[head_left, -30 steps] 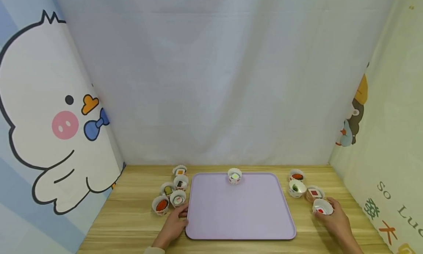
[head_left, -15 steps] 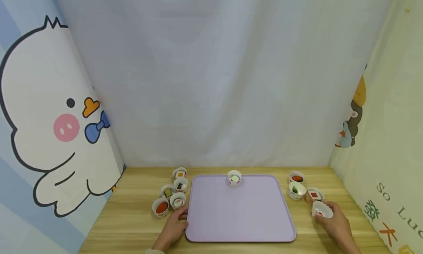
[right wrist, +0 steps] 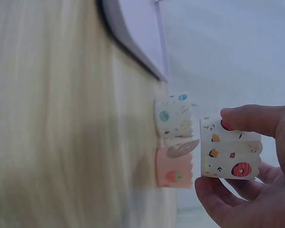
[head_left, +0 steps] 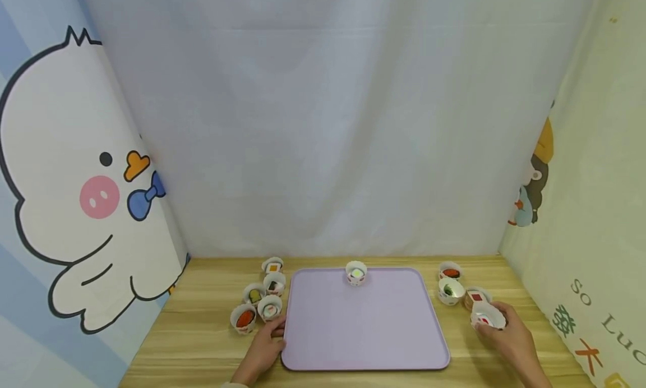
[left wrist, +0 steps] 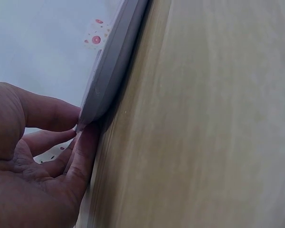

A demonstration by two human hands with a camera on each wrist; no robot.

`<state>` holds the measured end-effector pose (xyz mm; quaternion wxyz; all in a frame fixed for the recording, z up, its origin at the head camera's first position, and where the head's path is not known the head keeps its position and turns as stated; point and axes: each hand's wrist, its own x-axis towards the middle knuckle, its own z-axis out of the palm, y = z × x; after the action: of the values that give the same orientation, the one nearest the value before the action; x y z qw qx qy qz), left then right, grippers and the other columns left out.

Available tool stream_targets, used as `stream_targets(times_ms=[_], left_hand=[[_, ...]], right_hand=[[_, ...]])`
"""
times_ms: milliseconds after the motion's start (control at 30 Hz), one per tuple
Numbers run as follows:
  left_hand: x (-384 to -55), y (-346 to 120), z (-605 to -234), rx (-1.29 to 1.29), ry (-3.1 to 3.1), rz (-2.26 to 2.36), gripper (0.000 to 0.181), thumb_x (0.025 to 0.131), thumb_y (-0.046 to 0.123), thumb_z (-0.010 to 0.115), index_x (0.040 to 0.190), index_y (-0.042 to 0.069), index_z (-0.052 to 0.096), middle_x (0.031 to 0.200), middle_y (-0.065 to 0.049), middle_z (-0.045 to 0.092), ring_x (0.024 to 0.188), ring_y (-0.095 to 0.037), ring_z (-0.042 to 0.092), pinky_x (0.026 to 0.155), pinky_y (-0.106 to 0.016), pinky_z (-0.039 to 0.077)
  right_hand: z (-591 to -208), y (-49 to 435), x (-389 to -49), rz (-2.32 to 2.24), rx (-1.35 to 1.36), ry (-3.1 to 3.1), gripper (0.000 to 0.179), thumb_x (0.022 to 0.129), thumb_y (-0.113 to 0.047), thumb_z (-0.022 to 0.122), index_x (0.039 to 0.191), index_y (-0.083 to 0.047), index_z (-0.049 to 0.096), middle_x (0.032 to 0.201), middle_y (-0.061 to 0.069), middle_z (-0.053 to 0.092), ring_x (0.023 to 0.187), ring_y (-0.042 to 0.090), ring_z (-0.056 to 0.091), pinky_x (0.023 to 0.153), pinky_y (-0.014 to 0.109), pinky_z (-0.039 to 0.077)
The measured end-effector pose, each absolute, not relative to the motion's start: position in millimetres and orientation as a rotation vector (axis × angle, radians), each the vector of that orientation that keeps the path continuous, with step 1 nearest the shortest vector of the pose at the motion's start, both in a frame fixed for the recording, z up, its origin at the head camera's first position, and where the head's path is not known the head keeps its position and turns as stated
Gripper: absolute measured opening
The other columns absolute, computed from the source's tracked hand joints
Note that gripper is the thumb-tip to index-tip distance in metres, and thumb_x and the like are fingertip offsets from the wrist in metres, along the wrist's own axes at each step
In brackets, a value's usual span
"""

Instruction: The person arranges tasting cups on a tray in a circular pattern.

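Note:
My right hand (head_left: 512, 335) grips a white paper baking cup (head_left: 488, 316) with a small red-and-white piece inside. In the right wrist view that printed cup (right wrist: 230, 148) is off the table, between thumb and fingers. Close behind it stand a pink cup (right wrist: 173, 168) and a white cup (right wrist: 173, 116). My left hand (head_left: 262, 347) pinches the near left edge of the lilac tray (head_left: 363, 332). In the left wrist view the thumb and fingers meet at the tray's rim (left wrist: 109, 71). A cup with a pale green-and-white piece (head_left: 356, 273) sits on the tray's far edge.
Several filled cups (head_left: 270, 308) cluster left of the tray, one with an orange-red topping (head_left: 244, 318). Right of it stand cups with a green-and-white piece (head_left: 451, 291), an orange-red piece (head_left: 450, 271) and a dark red square (head_left: 476, 298). A pale curtain (head_left: 333, 152) hangs behind the wooden table (head_left: 202, 343).
My right hand has raised the held cup slightly and shifted it a little left. The left hand keeps its place at the tray's edge. The head view has tilted slightly.

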<state>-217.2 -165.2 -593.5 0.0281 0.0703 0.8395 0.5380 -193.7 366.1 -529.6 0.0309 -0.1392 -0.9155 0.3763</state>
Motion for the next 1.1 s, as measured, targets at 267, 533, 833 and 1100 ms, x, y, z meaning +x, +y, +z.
stream_targets(times_ms=[267,533,833,1100], left_hand=[[-215,-165,-594,0.222,2.589,1.663,0.056,0.078,-0.010,0.062,0.133,-0.015,0.049,0.123,-0.028,0.060,0.107,-0.036,0.062,0.082,-0.024,0.051],[-216,-165,-594,0.200,2.575,1.675,0.057,0.079,-0.009,0.062,0.134,-0.014,0.049,0.125,-0.027,0.059,0.108,-0.035,0.062,0.082,-0.023,0.051],[-218,-166,-595,0.236,2.589,1.675,0.056,0.078,-0.010,0.061,0.133,-0.016,0.049,0.124,-0.029,0.059,0.108,-0.038,0.063,0.081,-0.022,0.051],[-219,-167,-599,0.266,2.563,1.701,0.056,0.078,-0.011,0.060,0.133,-0.017,0.047,0.126,-0.032,0.057,0.108,-0.039,0.063,0.080,-0.020,0.052]], right_hand=[[-508,350,-194,1.201,-0.335,-2.822,0.081,0.083,-0.032,0.076,0.143,0.003,0.035,0.136,0.033,0.050,0.095,0.025,0.062,0.067,0.025,0.048],[-499,336,-199,1.224,-0.247,-2.780,0.077,0.083,-0.030,0.077,0.142,0.001,0.038,0.132,0.031,0.054,0.086,0.016,0.061,0.064,0.024,0.050],[-495,312,-213,1.243,-0.173,-2.748,0.073,0.083,-0.025,0.077,0.141,-0.002,0.040,0.124,0.028,0.060,0.080,0.012,0.060,0.063,0.024,0.049],[-501,292,-231,1.297,-0.076,-2.702,0.069,0.082,-0.019,0.078,0.139,-0.001,0.043,0.127,0.026,0.059,0.078,0.011,0.059,0.064,0.024,0.049]])
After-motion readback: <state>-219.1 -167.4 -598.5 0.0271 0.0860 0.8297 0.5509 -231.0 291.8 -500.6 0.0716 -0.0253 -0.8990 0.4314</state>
